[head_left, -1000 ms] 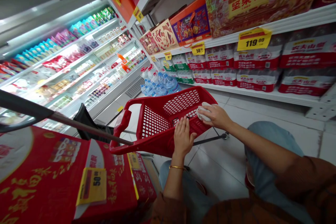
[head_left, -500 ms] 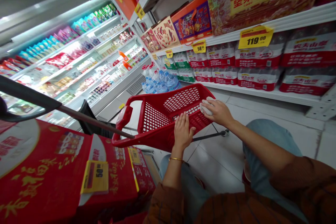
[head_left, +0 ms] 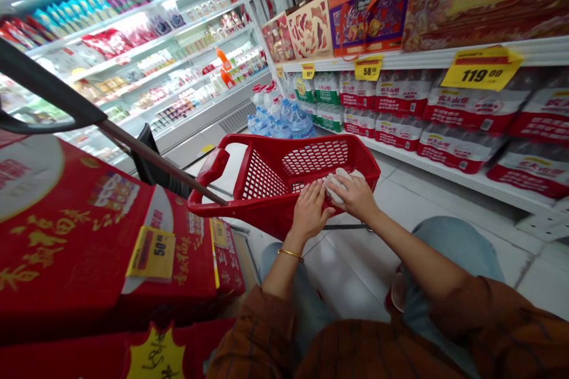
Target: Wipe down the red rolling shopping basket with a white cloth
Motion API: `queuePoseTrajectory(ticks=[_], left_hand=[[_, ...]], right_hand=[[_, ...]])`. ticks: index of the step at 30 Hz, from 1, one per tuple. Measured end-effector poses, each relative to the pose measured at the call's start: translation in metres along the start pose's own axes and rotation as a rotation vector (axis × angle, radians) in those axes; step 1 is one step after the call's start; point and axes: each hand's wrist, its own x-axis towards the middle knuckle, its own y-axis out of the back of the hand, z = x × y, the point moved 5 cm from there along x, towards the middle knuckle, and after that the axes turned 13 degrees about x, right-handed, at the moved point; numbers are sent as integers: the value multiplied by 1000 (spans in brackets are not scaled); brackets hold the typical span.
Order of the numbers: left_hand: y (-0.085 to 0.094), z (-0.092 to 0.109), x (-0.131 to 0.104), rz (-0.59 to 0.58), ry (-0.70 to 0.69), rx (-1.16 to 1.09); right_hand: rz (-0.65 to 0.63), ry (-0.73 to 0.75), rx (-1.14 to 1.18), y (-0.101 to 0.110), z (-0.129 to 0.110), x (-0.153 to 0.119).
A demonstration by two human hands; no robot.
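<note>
A red plastic basket cart (head_left: 262,207) with perforated walls stands in front of me, its long handle bar running up to the left. My left hand (head_left: 311,211) lies on the near rim, fingers stretched out, nothing held in it. Just right of it, my right hand (head_left: 352,195) presses a crumpled white cloth (head_left: 334,188) onto the same rim. The fingers of both hands are close together, near the cloth. Part of the cloth is hidden beneath my right hand.
Red cartons with price tags (head_left: 153,253) fill the left side. On the right, a white shelf (head_left: 444,173) carries packs of bottles and gift boxes. Large blue water bottles (head_left: 284,121) stand behind the cart, and a lit refrigerated display is at the back left.
My right hand has moved left along the rim with the cloth, closer to my left hand. The view has shifted slightly, and my left hand remains on the rim.
</note>
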Motion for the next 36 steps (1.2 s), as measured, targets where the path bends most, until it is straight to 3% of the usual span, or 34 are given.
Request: queuePoseTrajectory(ticks=[5, 12, 21, 25, 30, 33, 36], left_hand=[[3, 0, 2, -21, -7, -15], [2, 0, 4, 11, -3, -30], [-4, 0, 5, 27, 14, -35], [-6, 0, 5, 42, 34, -32], [-4, 3, 5, 58, 37, -37], [-1, 3, 4, 58, 48, -48], [0, 4, 3, 49, 48, -50]], right_hand=[[-14, 23, -11, 5, 13, -5], [68, 37, -21, 23, 39, -17], [99, -18, -80, 38, 63, -29], [69, -35, -102, 40, 52, -24], [84, 22, -20, 29, 14, -8], [22, 38, 20, 16, -3, 2], [-74, -18, -11, 7, -4, 7]])
